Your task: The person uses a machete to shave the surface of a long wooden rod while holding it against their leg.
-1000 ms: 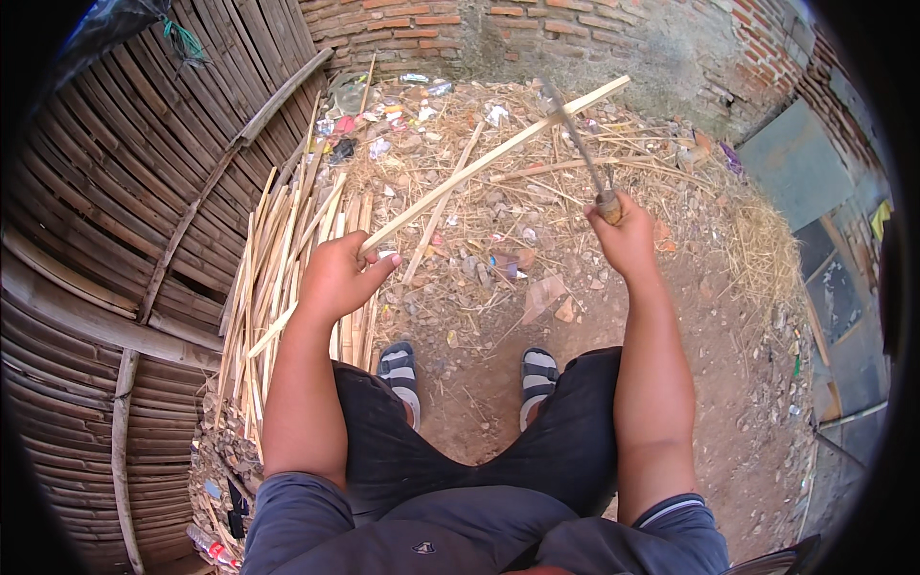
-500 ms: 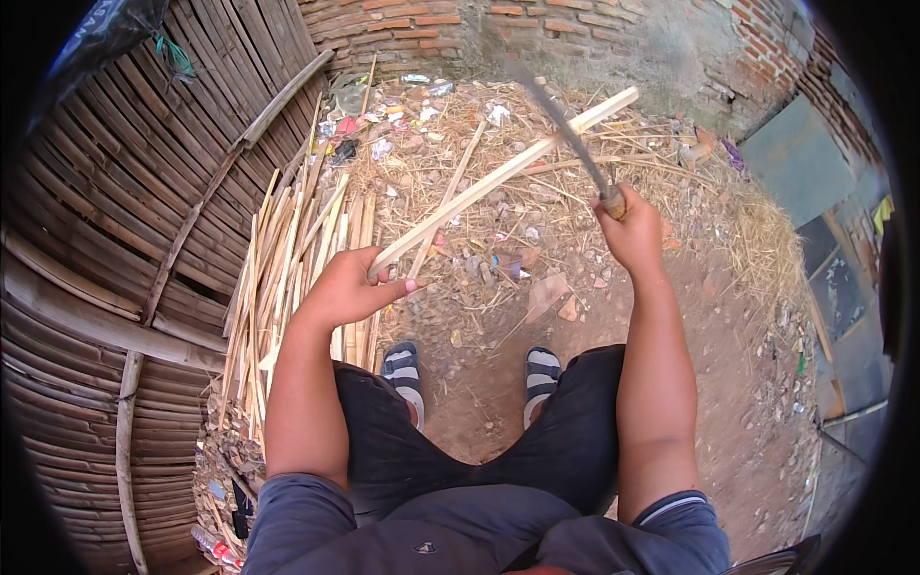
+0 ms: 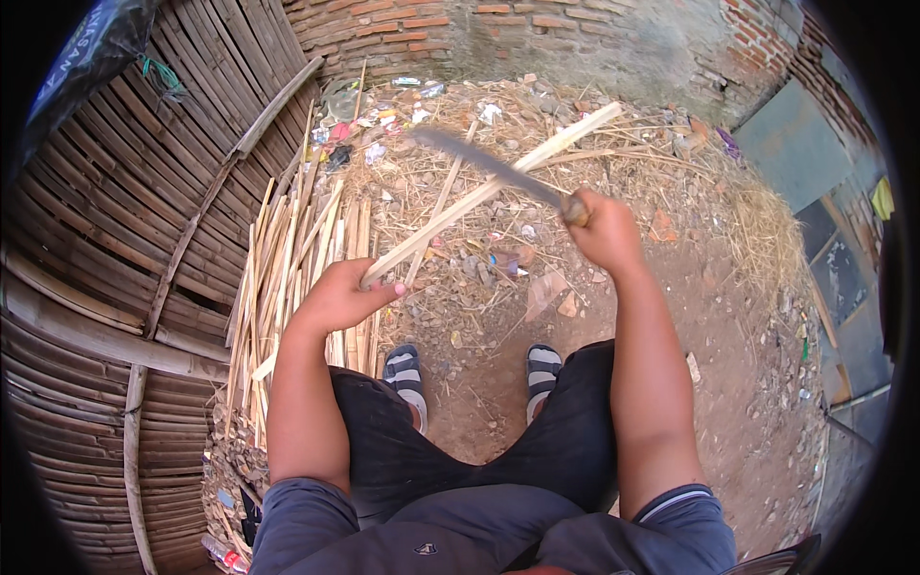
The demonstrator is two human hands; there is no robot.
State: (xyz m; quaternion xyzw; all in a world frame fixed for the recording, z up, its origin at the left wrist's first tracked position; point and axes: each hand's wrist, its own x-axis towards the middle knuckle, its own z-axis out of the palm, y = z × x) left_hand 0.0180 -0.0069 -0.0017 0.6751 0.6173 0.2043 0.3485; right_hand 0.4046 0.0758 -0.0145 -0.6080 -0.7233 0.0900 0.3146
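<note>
My left hand [image 3: 343, 295] grips the near end of a long pale bamboo strip [image 3: 450, 213], which slants up and away to the right. In my right hand [image 3: 606, 228] is the wooden handle of a machete [image 3: 513, 172]. Its dark blade points to the far left and crosses over the strip beyond the middle; whether the edge touches the strip I cannot tell. The blade tip is blurred. Below the held strip, a thinner strip [image 3: 443, 196] lies on the littered ground.
A pile of split bamboo strips [image 3: 287, 249] lies to the left, beside a slatted bamboo wall [image 3: 182, 192]. Ahead stands a brick wall [image 3: 537, 38]. Straw and litter cover the ground, with dry straw [image 3: 762, 225] at the right near grey panels [image 3: 795, 144]. My sandalled feet [image 3: 406, 379] are apart.
The machete has swung from pointing far ahead to pointing left across the strip. My right hand has shifted left and slightly nearer; the strip's far end has dipped a little.
</note>
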